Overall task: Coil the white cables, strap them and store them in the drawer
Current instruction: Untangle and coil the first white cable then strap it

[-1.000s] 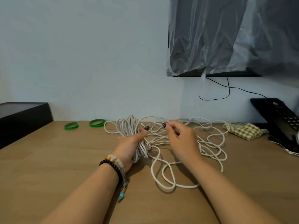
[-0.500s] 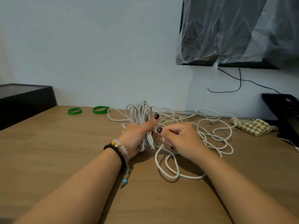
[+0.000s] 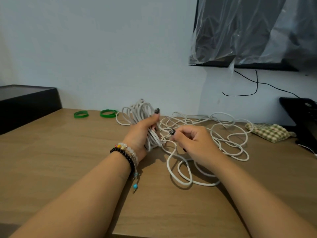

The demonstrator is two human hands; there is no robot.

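My left hand [image 3: 142, 133] grips a coiled bundle of white cable [image 3: 142, 109], thumb up across the loops, held upright above the wooden table [image 3: 68, 160]. Just to its right, my right hand [image 3: 193, 143] pinches a strand of the same cable between thumb and fingers. The loose rest of the white cable [image 3: 228, 134] lies tangled in loops on the table behind and under my right hand. Two green straps [image 3: 81, 114] [image 3: 108, 113] lie flat near the wall, left of the bundle. No drawer shows.
A black box [image 3: 25, 103] stands at the far left. A checked cloth [image 3: 269, 133] and a black desk phone [image 3: 301, 114] sit at the right. A plastic-covered screen [image 3: 248, 31] hangs on the wall with a thin black wire [image 3: 248, 93] below it.
My right hand drew down and toward my left hand with the strand, then eased slightly right. The coiled bundle stays in my left hand, thumb now raised over it.
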